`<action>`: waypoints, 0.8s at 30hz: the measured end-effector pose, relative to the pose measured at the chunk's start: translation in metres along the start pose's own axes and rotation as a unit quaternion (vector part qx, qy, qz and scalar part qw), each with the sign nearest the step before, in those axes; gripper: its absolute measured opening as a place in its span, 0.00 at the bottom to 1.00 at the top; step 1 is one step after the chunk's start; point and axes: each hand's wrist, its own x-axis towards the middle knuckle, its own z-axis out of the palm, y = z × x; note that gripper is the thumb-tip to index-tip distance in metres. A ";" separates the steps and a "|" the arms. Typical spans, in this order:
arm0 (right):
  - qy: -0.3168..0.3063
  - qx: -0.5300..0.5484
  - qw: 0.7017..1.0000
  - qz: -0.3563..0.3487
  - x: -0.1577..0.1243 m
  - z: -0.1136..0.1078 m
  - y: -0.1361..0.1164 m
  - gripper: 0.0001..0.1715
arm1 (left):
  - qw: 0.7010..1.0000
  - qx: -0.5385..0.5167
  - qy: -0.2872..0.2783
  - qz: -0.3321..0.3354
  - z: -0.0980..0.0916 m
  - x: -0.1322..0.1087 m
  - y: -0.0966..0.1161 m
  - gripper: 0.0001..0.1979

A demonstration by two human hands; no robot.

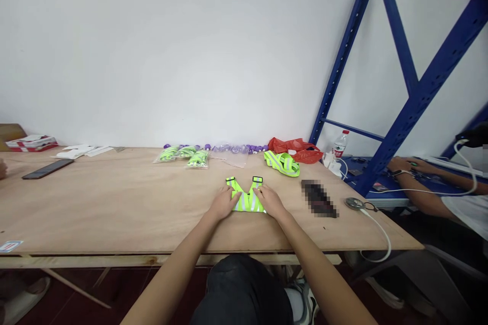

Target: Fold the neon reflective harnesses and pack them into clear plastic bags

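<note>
A neon yellow-green reflective strap vest [248, 204] with silver stripes lies folded on the wooden table in front of me. Its two upper straps spread into a V, each ending in a black buckle. My left hand [224, 203] grips the vest's left side, with the thumb pointing inward. On the opposite side my right hand [271, 202] holds it in the same way. The undersides of the fingers are partly hidden. Beyond it, to the right, lies a loose bundle of reflective strap [282, 163]. Several clear bags [197, 159] with folded reflective straps lie farther back.
Along the wall are small purple items [183, 148], clear plastic bags [236, 157] and a red plastic bag [293, 148]. A phone [48, 169] is at left, a blurred-out dark object [318, 198] at right. Blue rack posts [404, 106] rise by a co-worker's arm [419, 194].
</note>
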 end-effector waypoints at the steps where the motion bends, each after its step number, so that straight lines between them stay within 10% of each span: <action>1: 0.014 -0.021 1.000 -0.009 0.000 0.002 0.002 0.19 | 1.000 0.009 0.007 -0.001 0.001 0.000 0.000 0.23; 11: 0.106 -0.067 0.992 -0.030 -0.004 0.006 -0.005 0.10 | 0.997 -0.060 -0.011 -0.044 -0.002 0.000 0.009 0.17; 24: 0.008 -0.036 0.999 0.025 -0.022 -0.006 -0.026 0.14 | 0.998 -0.035 -0.056 0.012 -0.011 -0.011 0.022 0.18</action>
